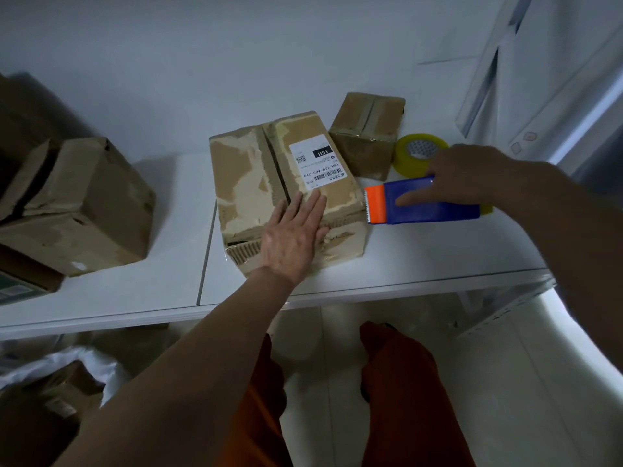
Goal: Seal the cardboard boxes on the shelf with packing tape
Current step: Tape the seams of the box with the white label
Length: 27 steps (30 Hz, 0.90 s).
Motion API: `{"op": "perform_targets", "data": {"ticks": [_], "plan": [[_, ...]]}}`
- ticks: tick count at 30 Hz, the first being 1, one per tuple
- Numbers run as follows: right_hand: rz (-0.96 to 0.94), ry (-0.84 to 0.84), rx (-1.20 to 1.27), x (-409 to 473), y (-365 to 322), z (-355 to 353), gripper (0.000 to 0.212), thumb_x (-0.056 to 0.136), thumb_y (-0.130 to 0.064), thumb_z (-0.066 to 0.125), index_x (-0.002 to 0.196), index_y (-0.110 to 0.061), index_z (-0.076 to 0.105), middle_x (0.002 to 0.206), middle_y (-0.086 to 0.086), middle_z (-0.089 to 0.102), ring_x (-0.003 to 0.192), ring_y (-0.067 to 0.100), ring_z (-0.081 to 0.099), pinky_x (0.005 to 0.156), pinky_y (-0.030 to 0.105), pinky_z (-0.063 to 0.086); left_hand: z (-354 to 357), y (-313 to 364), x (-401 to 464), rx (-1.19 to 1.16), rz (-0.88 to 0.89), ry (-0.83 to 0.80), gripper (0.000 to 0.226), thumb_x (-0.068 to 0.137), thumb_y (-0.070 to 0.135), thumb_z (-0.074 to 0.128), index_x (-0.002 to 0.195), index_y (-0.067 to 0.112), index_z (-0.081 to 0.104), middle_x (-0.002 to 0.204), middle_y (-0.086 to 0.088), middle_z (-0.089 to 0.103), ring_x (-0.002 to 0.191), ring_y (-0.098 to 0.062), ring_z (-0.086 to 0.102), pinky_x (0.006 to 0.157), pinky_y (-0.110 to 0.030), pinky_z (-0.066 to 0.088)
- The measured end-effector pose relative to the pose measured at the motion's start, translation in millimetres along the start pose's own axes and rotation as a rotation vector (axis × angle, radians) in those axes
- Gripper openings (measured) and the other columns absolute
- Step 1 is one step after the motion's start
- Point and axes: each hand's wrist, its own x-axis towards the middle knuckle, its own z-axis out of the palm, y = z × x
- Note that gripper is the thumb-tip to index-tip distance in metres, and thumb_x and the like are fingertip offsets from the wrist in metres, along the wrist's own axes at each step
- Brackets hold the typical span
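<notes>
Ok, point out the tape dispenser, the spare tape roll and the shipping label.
tape dispenser [435,210], head view, blue body below the fingers
tape roll [409,161], head view, yellowish outer band
label [315,165], head view, white middle, on the box top

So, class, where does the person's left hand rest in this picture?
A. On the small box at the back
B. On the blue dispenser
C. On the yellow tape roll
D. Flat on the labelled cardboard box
D: the left hand lies flat, fingers straight, on the labelled cardboard box.
</notes>
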Motion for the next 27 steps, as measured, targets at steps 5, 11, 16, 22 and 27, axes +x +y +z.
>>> {"op": "perform_targets", "data": {"ticks": [5,11,16,22,27], "plan": [[0.001,0.001,0.044,1.4,0.0,3.7,0.059,0.071,-0.077,0.05,0.07,-0.018,0.05,0.071,0.002,0.051,0.062,0.014,0.049,0.061,0.029,0.039,5.7,-3.8,1.5,-0.04,0.019,0.058,0.055,0.099,0.044,0.024,0.143,0.017,0.043,0.148,0.0,0.042,0.137,-0.026,0.039,0.113,-0.042,0.027],[-0.024,-0.047,0.147,0.8,-13.2,13.1,0.057,0.071,-0.073,0.054,0.071,-0.016,0.053,0.069,0.003,0.056,0.059,0.015,0.055,0.059,0.027,0.043,9.7,-34.2,-14.9,-0.077,0.146,0.101,0.049,0.101,0.04,0.033,0.143,0.016,0.043,0.149,-0.001,0.041,0.138,-0.025,0.037,0.112,-0.045,0.032],[-0.025,-0.068,0.242,-1.8,-27.0,22.4,0.06,0.072,-0.07,0.056,0.061,-0.012,0.048,0.059,0.005,0.05,0.052,0.017,0.048,0.052,0.025,0.032,3.8,-63.0,-31.4,-0.068,0.165,0.105,0.055,0.099,0.044,0.035,0.142,0.011,0.045,0.147,-0.006,0.044,0.135,-0.028,0.042,0.11,-0.046,0.034],[-0.011,-0.078,0.297,-4.7,-25.3,19.7,0.059,0.072,-0.069,0.058,0.061,-0.011,0.05,0.059,0.005,0.051,0.052,0.017,0.049,0.052,0.024,0.032,-24.3,-21.8,1.6,-0.089,0.247,0.006,0.064,0.099,0.048,0.014,0.151,0.012,0.023,0.157,-0.006,0.022,0.147,-0.021,0.016,0.12,-0.035,0.008],[-0.002,-0.103,0.345,-4.7,-19.7,20.1,0.06,0.072,-0.067,0.059,0.062,-0.009,0.051,0.059,0.005,0.051,0.051,0.017,0.047,0.052,0.024,0.031,-18.9,-2.2,26.4,-0.055,0.235,-0.136,0.061,0.101,0.047,0.016,0.153,0.017,0.004,0.161,0.001,0.003,0.148,-0.015,-0.002,0.12,-0.033,0.004]]}}
